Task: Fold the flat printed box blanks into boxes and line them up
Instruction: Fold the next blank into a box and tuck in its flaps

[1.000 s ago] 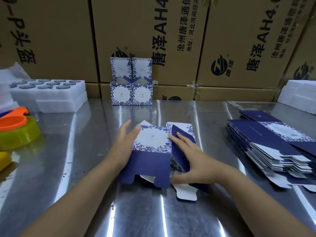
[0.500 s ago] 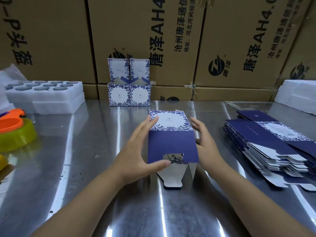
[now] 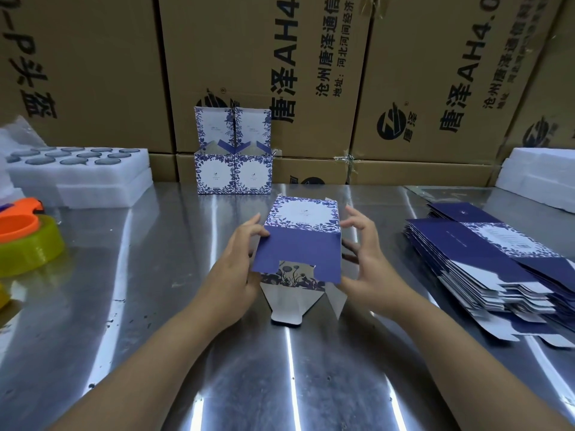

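A blue and white floral box blank (image 3: 300, 241), opened into a square tube, lies on its side at the table's middle with its white bottom flaps pointing toward me. My left hand (image 3: 233, 269) grips its left side. My right hand (image 3: 367, 262) is at its right side, thumb under the near corner, fingers spread beside the wall. Two folded boxes (image 3: 233, 174) stand side by side at the back, lids up. A stack of flat blanks (image 3: 497, 269) lies at the right.
Large brown cartons (image 3: 280, 73) wall off the back of the steel table (image 3: 155, 306). White foam trays (image 3: 84, 178) sit at the back left, more foam (image 3: 541, 178) at the back right. Orange and yellow-green tape rolls (image 3: 25, 241) lie at the left edge.
The flat blank was pushed open into a square tube between both hands. It has since risen slightly and shifted a little toward the back, with my hands on either side.
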